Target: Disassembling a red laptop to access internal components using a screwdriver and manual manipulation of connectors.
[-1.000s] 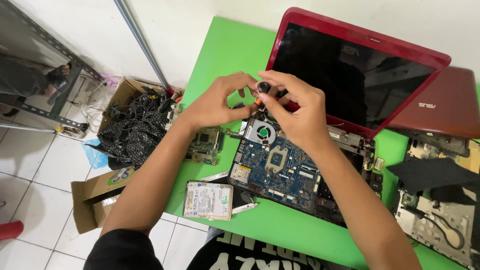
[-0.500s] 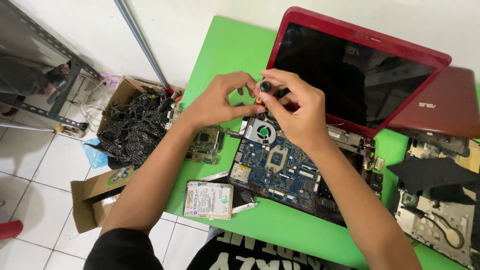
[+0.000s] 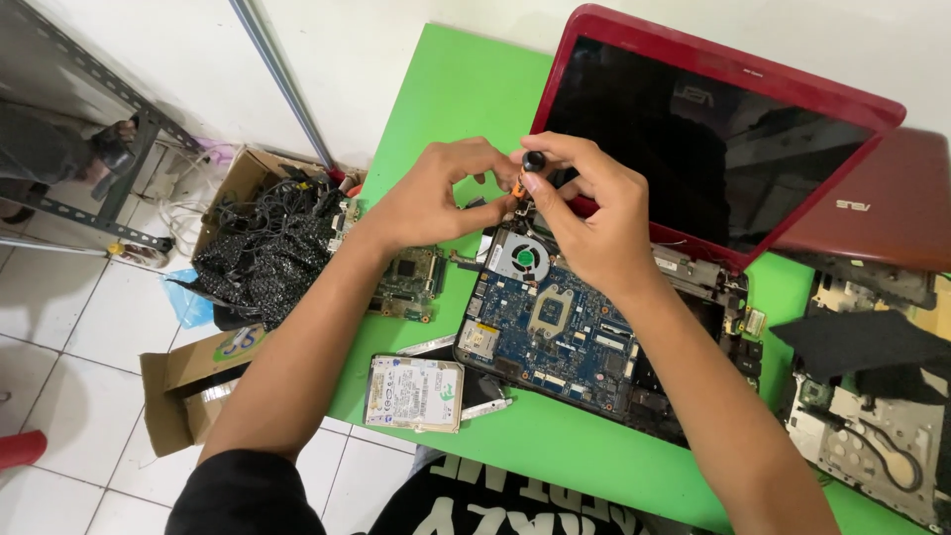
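A red laptop [image 3: 713, 129] lies open on the green table [image 3: 446, 99], its base stripped to a blue motherboard [image 3: 555, 327] with a round cooling fan [image 3: 523, 258] at the upper left corner. My right hand [image 3: 584, 213] grips a small screwdriver [image 3: 525, 176] with an orange shaft and black cap, held upright over the corner by the fan. My left hand [image 3: 436, 193] meets it there, fingertips pinched at the screwdriver's lower part.
A silver hard drive [image 3: 414, 393] and a small green circuit board [image 3: 406, 282] lie at the table's left edge. Cardboard boxes of black cables [image 3: 267, 248] stand on the tiled floor. Another dismantled laptop chassis [image 3: 872, 406] and a dark red lid [image 3: 872, 208] are at the right.
Both hands stay at the fan corner with only slight finger movement on the screwdriver.
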